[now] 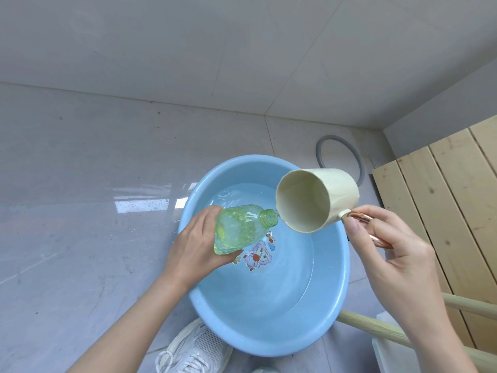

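A blue plastic basin (333,300) stands on the grey tiled floor with shallow water and a cartoon print on its bottom. My left hand (199,246) grips a green see-through bottle (239,227) around its base, tilted over the basin with its uncapped mouth pointing right. My right hand (390,254) pinches the copper-coloured handle (368,227) of a cream mug (314,199). The mug is tipped sideways, its lip right at the bottle's mouth, with a little water at the lip.
A grey hose loop (341,154) lies on the floor behind the basin. Pale wooden slats (443,200) stand at the right, wooden poles (376,327) cross at the lower right. My white sneaker (193,348) sits by the basin's near rim.
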`<state>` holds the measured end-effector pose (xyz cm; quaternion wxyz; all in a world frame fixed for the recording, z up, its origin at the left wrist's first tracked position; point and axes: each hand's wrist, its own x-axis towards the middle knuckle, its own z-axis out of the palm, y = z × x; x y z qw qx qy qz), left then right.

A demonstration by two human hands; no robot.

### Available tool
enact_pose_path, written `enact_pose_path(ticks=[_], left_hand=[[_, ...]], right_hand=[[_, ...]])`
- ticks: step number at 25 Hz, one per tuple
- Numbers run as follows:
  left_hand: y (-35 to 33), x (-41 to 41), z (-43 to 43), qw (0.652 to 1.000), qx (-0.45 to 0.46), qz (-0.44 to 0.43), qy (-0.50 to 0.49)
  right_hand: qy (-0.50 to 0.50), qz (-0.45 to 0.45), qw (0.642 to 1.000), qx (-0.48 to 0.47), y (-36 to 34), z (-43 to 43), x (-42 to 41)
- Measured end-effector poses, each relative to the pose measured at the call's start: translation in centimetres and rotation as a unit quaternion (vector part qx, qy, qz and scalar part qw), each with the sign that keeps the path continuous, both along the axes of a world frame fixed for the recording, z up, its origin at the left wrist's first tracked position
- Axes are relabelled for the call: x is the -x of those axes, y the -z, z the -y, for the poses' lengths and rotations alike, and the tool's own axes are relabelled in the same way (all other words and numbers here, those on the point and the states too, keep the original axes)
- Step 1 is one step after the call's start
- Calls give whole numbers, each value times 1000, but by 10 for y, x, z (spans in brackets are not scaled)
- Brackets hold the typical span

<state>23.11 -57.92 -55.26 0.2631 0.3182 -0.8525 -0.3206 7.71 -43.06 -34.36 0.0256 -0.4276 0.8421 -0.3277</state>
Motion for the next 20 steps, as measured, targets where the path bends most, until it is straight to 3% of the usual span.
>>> enact_pose_path(ticks=[20], left_hand=[[-3,0,0,1000,12,-11,-2]], right_hand=[[0,-26,1000,-5,1,0,0]])
